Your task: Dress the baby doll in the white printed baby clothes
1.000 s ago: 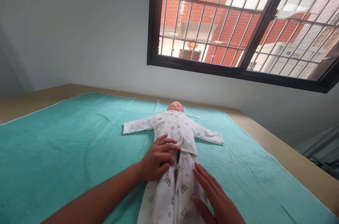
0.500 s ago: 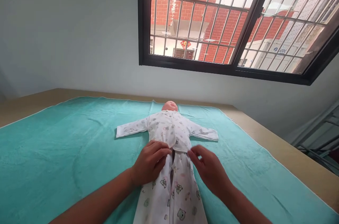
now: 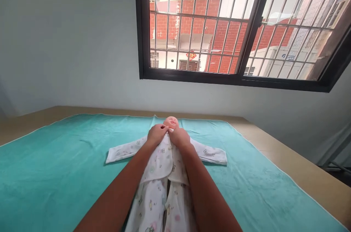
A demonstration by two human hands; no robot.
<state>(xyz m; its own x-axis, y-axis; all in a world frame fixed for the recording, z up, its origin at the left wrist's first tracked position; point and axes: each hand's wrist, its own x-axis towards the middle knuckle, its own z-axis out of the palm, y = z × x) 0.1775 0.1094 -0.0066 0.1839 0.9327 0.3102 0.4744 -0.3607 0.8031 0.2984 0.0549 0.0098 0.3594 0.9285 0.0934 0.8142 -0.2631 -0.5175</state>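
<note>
A baby doll [image 3: 171, 121] lies on its back, head toward the wall, in a white printed jacket [image 3: 157, 164] with both sleeves spread out sideways. White trousers [image 3: 149, 202] with the same kind of print cover its legs. At the doll's neck, my left hand [image 3: 157, 133] pinches the jacket's collar from the left side. My right hand [image 3: 179, 137] is closed on the collar from the right, close beside the left. The fingertips nearly meet under the doll's chin. My forearms hide parts of the jacket's sides and the trousers.
A turquoise blanket [image 3: 68, 173] is spread under the doll over a tan surface [image 3: 276, 148]. Behind it rises a pale wall [image 3: 68, 42] with a dark-framed barred window [image 3: 189, 78]. Metal bars stand at the far right edge.
Both hands have moved up from the jacket's lower hem to the collar and closed on it. The jacket's front is drawn up a little. The camera view has tilted slightly upward.
</note>
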